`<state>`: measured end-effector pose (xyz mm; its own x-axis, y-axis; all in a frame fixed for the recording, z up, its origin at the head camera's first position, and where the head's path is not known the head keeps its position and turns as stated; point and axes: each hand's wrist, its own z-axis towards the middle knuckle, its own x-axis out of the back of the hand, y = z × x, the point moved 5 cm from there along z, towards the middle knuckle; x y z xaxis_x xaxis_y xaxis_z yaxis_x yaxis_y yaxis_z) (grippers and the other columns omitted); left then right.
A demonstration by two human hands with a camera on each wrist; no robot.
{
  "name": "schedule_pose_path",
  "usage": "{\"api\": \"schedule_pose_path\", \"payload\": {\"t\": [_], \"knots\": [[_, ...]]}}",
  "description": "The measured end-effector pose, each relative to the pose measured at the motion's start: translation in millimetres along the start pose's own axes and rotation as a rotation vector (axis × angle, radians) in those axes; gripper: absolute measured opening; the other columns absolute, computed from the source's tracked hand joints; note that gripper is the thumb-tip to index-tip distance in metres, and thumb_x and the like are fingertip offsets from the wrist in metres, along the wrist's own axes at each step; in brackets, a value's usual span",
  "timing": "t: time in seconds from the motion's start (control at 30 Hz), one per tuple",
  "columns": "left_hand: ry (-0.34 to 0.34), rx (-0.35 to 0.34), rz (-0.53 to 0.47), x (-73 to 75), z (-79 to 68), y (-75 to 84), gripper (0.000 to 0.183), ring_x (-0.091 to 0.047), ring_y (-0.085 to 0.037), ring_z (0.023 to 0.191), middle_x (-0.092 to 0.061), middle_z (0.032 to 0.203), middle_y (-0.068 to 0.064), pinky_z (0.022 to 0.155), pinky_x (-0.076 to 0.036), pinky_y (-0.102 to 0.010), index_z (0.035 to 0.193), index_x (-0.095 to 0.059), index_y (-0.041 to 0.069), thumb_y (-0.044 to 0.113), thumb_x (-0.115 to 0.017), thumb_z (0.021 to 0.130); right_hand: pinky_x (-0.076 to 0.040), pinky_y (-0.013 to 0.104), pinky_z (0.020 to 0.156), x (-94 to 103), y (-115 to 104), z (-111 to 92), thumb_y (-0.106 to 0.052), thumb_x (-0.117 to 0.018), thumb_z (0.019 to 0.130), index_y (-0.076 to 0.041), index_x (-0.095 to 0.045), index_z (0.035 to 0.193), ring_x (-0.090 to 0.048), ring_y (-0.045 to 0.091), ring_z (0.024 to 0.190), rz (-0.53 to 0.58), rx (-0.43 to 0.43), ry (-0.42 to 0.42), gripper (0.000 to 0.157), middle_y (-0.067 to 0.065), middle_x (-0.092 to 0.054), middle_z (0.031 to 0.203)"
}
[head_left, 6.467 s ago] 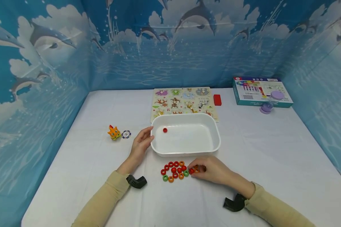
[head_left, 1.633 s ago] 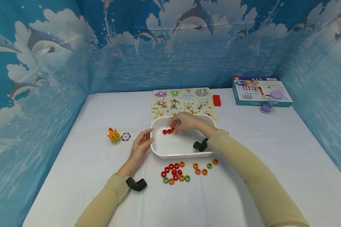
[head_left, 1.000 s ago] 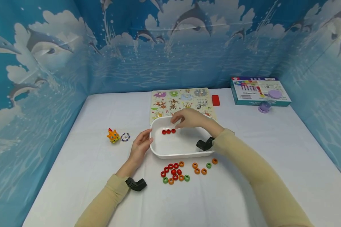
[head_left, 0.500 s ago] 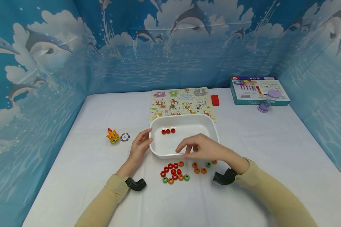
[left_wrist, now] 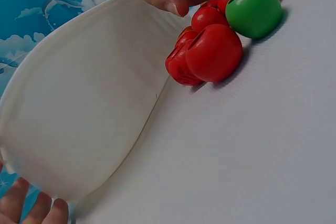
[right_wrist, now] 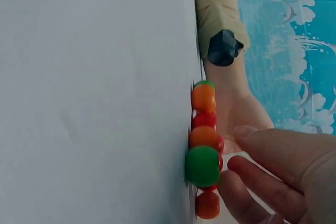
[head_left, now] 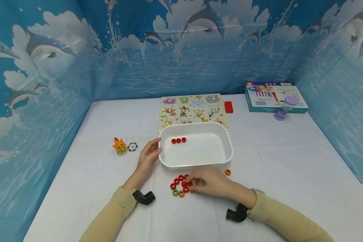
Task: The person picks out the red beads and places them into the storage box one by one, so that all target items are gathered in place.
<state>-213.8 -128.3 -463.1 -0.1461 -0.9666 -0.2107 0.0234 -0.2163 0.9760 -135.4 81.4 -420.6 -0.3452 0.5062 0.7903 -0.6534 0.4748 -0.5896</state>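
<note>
My left hand (head_left: 147,158) rests against the left end of a white plastic tray (head_left: 205,148), fingertips and thumb at its rim. Three red beads (head_left: 178,140) sit in a row inside the tray, towards its left. In front of the tray lies a cluster of red, orange and green beads with holes, among them a green bead (head_left: 175,192) and an orange bead (head_left: 181,193). Over the right side of this cluster is my right hand (head_left: 213,181), thumb and finger spread apart around a red bead (head_left: 190,184). It hides several beads in the head view.
A lone orange bead (head_left: 228,172) lies right of my right hand. Behind the tray are an animal puzzle board (head_left: 198,109) and a red block (head_left: 228,107). An orange toy figure (head_left: 119,145) and a poker chip (head_left: 132,147) lie left. A toy box (head_left: 275,97) and purple-capped hourglass (head_left: 285,107) stand back right.
Red beads in the tray went from one to three. My right hand let go of the third, left the tray and came down over the bead cluster. My left hand stayed at the tray.
</note>
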Motion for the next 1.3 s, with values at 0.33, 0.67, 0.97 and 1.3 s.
{"api": "schedule_pose_path", "payload": {"t": [0.33,0.67,0.97,1.3], "knots": [[0.007,0.0,-0.001,2.2,-1.3,0.3,0.044,-0.034,-0.016,0.125,-0.037,0.137,-0.003,0.094,-0.04,-0.028,0.126,-0.046,0.01,0.016,-0.057,0.084,-0.041,0.013,0.056,-7.8,7,2,-0.023,-0.068,0.078,-0.024,-0.067,0.095,-0.05,0.001,0.065,-0.057,-0.03,0.017,0.017,-0.017,-0.06,0.085],[0.0,-0.012,-0.012,1.0,-0.2,-0.7,0.044,-0.033,-0.019,0.126,-0.036,0.138,-0.006,0.094,-0.039,-0.028,0.127,-0.045,0.008,0.014,-0.057,0.085,-0.042,0.016,0.061,-6.5,7,0,-0.024,-0.069,0.077,-0.026,-0.067,0.094,-0.051,0.002,0.073,-0.06,-0.045,-0.013,0.018,-0.02,-0.06,0.089],[-0.01,-0.003,0.0,0.0,-0.1,-0.3,0.045,-0.031,-0.019,0.127,-0.035,0.138,-0.006,0.096,-0.038,-0.029,0.128,-0.044,0.008,0.015,-0.057,0.085,-0.048,0.021,0.053,44.0,-15,7,-0.017,-0.07,0.077,-0.024,-0.065,0.095,-0.052,0.007,0.06,0.197,-0.025,-0.144,0.019,-0.015,-0.061,0.088],[-0.008,-0.008,0.006,1.0,0.8,-0.4,0.045,-0.03,-0.02,0.127,-0.034,0.139,-0.007,0.097,-0.036,-0.031,0.128,-0.045,0.008,0.015,-0.057,0.085,-0.052,0.027,0.071,109.0,21,68,-0.015,-0.062,0.084,-0.013,-0.062,0.107,-0.058,0.011,0.093,0.265,-0.055,-0.153,0.022,0.0,-0.061,0.104]]}}
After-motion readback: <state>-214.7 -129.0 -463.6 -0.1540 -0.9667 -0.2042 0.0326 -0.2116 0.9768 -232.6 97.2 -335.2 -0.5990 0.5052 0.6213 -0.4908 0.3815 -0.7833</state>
